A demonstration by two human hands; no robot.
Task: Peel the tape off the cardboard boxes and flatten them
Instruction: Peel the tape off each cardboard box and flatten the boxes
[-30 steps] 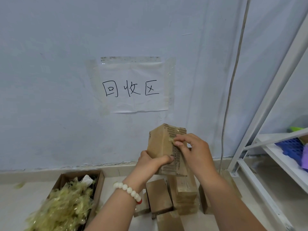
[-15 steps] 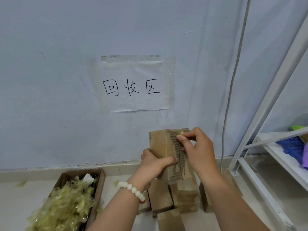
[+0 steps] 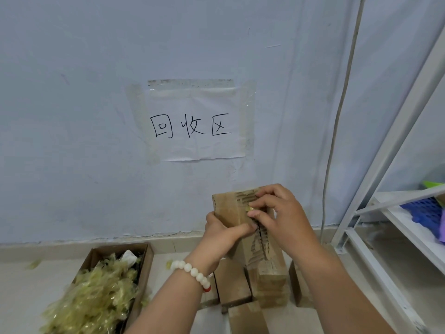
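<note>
The left hand point(image 3: 224, 233), a bead bracelet point(image 3: 192, 271) on its wrist, grips a cardboard box point(image 3: 227, 208) from the lower left with the thumb curled over its front, holding it upright in front of the wall point(image 3: 96, 116) above other boxes point(image 3: 272, 285) on the floor. The right hand point(image 3: 281, 213) rests against the box's torn front, its fingers point(image 3: 258, 201) pinching a small yellowish bit of tape point(image 3: 249, 209) near the top. To the left an open carton point(image 3: 144, 266) on the floor holds a heap of peeled tape point(image 3: 96, 300).

Paper sign point(image 3: 195, 124) on wall point(image 3: 72, 92), hanging cable point(image 3: 343, 89), white shelf point(image 3: 395, 131), blue basket point(image 3: 423, 208)
</note>
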